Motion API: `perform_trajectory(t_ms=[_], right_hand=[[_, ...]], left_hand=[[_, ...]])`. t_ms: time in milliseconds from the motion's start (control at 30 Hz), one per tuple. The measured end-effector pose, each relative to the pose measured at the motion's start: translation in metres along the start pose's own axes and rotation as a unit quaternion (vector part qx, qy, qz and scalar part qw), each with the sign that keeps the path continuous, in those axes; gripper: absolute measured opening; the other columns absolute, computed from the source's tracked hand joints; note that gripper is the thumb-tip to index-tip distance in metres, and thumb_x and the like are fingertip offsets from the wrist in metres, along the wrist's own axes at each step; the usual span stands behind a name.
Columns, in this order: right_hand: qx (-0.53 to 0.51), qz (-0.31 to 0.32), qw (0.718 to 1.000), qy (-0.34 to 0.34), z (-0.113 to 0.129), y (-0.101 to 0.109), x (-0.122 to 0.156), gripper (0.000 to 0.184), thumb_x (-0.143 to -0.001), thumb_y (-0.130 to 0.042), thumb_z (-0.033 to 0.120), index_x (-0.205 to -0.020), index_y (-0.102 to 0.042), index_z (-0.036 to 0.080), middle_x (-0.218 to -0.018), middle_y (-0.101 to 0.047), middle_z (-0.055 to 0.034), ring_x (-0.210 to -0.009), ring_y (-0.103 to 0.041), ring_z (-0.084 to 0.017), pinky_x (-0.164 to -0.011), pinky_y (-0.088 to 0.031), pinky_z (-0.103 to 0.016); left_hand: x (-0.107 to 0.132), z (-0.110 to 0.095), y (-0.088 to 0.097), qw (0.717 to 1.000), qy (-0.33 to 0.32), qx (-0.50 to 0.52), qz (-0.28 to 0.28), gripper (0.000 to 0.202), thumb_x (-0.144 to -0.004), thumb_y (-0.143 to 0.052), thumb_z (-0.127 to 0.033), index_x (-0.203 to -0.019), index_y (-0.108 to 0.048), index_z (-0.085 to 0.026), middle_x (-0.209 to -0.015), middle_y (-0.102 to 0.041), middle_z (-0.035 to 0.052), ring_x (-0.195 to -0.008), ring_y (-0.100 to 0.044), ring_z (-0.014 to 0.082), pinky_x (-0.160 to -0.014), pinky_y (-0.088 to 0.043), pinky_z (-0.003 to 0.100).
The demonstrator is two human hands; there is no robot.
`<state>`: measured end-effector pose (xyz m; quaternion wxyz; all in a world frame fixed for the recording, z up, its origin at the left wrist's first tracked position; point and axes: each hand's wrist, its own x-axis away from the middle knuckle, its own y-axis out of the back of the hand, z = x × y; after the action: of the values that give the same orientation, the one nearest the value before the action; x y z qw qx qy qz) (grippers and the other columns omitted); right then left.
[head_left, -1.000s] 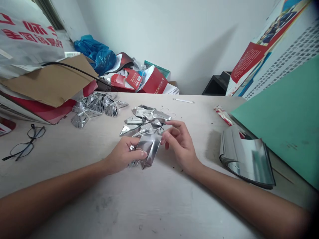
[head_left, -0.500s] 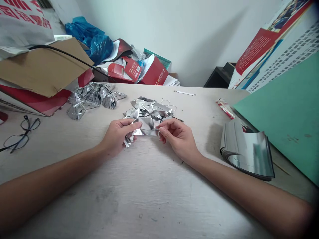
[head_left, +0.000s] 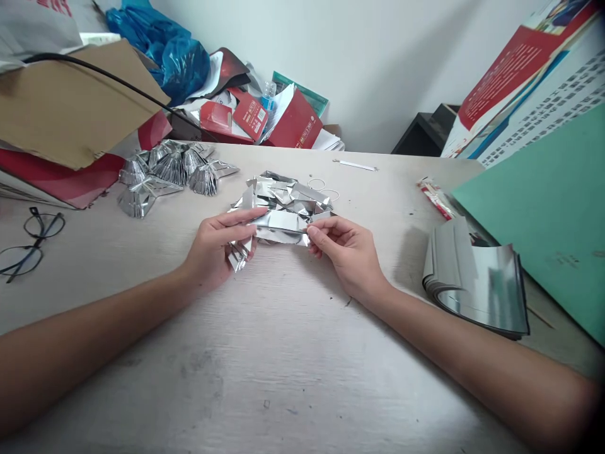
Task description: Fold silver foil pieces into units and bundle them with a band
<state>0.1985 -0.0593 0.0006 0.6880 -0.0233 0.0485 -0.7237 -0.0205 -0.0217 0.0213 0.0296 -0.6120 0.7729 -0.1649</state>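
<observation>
Between my hands a folded strip of silver foil paper (head_left: 282, 221) lies level above the table. My right hand (head_left: 347, 252) pinches its right end between thumb and fingertips. At the strip's left end, my left hand (head_left: 215, 246) has its index finger along the top and its thumb lower down. In that hand's grip there is also a pleated foil fan (head_left: 239, 255), poking out below the thumb. Just behind my hands rests a pile of folded foil pieces (head_left: 278, 189). Several finished-looking pleated foil shapes (head_left: 172, 165) stand farther back on the left.
Eyeglasses (head_left: 36, 241) lie at the left, near a cardboard box (head_left: 85, 101). A stack of silver foil sheets (head_left: 486, 287) sits by my right forearm, beside a green board (head_left: 543, 208). White rings (head_left: 326, 190) and a thin white strip (head_left: 357, 165) lie toward the back.
My left thumb and index finger have spread apart on the foil, and the strip's upper face looks flatter. My right hand keeps its pinch. The view has shifted slightly.
</observation>
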Motion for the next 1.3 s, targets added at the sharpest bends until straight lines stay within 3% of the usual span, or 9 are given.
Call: perform_trajectory(t_ms=[133,333,433,667,833,1033,1167,1300], right_hand=[[-0.020,0.011,1.000,0.002,-0.003,0.001,-0.003,0.028,-0.081,-0.076,0.040,-0.094,-0.067,0.017,-0.076,-0.065,0.0001,-0.067,-0.060,-0.005,-0.060,-0.053,-0.018],[-0.051,-0.021,0.998,0.007,-0.002,0.003,-0.003,0.035,-0.074,-0.083,0.034,-0.099,-0.063,0.020,-0.091,-0.062,0.0014,-0.066,-0.060,-0.004,-0.055,-0.052,-0.017],[-0.032,-0.030,0.998,0.038,0.000,0.004,-0.001,0.032,-0.076,-0.081,0.032,-0.098,-0.061,0.021,-0.087,-0.059,0.0025,-0.067,-0.061,-0.004,-0.055,-0.052,-0.017],[-0.029,-0.024,0.998,0.055,-0.003,0.006,-0.005,0.027,-0.075,-0.083,0.034,-0.090,-0.066,0.019,-0.079,-0.063,0.0013,-0.071,-0.062,-0.006,-0.068,-0.059,-0.022],[-0.033,-0.010,0.997,0.071,0.000,0.006,-0.003,0.026,-0.072,-0.085,0.028,-0.092,-0.071,0.019,-0.091,-0.068,-0.0010,-0.078,-0.064,-0.007,-0.075,-0.060,-0.023],[0.058,-0.013,0.989,0.133,0.003,0.007,-0.003,0.019,-0.079,-0.080,0.027,-0.097,-0.078,0.022,-0.102,-0.067,-0.0034,-0.087,-0.065,-0.009,-0.081,-0.058,-0.026],[0.070,-0.026,0.990,0.122,0.003,0.008,-0.004,0.017,-0.081,-0.078,0.032,-0.094,-0.079,0.022,-0.097,-0.069,-0.0038,-0.086,-0.066,-0.010,-0.077,-0.057,-0.027],[0.036,-0.025,0.994,0.104,0.004,0.007,-0.004,0.017,-0.081,-0.078,0.033,-0.091,-0.078,0.020,-0.089,-0.069,-0.0025,-0.077,-0.067,-0.009,-0.074,-0.057,-0.027]], left_hand=[[0.000,0.003,0.003,0.999,-0.003,-0.051,0.004,0.017,-0.070,-0.083,-0.023,-0.087,-0.083,-0.021,-0.058,-0.055,0.0006,-0.049,-0.050,0.0101,-0.044,-0.036,0.023],[0.000,0.001,0.002,0.998,0.025,-0.059,0.003,0.022,-0.068,-0.088,-0.026,-0.089,-0.083,-0.022,-0.068,-0.064,0.0018,-0.052,-0.050,0.0073,-0.045,-0.040,0.020],[0.001,0.000,0.001,0.998,0.024,-0.061,-0.005,0.019,-0.067,-0.088,-0.023,-0.085,-0.083,-0.020,-0.069,-0.066,0.0023,-0.051,-0.050,0.0061,-0.043,-0.039,0.018],[-0.002,-0.002,-0.002,0.998,0.051,-0.037,-0.030,0.026,-0.063,-0.092,-0.022,-0.087,-0.083,-0.018,-0.073,-0.070,0.0046,-0.055,-0.053,0.0065,-0.046,-0.042,0.017],[-0.006,-0.005,0.000,0.997,0.059,-0.035,-0.039,0.026,-0.062,-0.092,-0.023,-0.086,-0.083,-0.017,-0.076,-0.070,0.0056,-0.055,-0.053,0.0067,-0.047,-0.042,0.019],[-0.005,-0.008,0.008,0.997,0.058,-0.043,0.010,0.030,-0.062,-0.088,-0.021,-0.091,-0.084,-0.020,-0.065,-0.066,0.0036,-0.052,-0.053,0.0094,-0.047,-0.038,0.022],[-0.001,-0.007,0.008,0.992,-0.026,-0.119,0.020,0.030,-0.065,-0.087,-0.024,-0.094,-0.085,-0.025,-0.086,-0.075,0.0053,-0.062,-0.061,0.0117,-0.055,-0.045,0.023],[0.003,-0.004,0.005,0.944,-0.168,-0.283,-0.035,0.018,-0.077,-0.084,-0.034,-0.094,-0.085,-0.029,-0.096,-0.079,0.0046,-0.098,-0.069,0.0224,-0.083,-0.054,0.030]])
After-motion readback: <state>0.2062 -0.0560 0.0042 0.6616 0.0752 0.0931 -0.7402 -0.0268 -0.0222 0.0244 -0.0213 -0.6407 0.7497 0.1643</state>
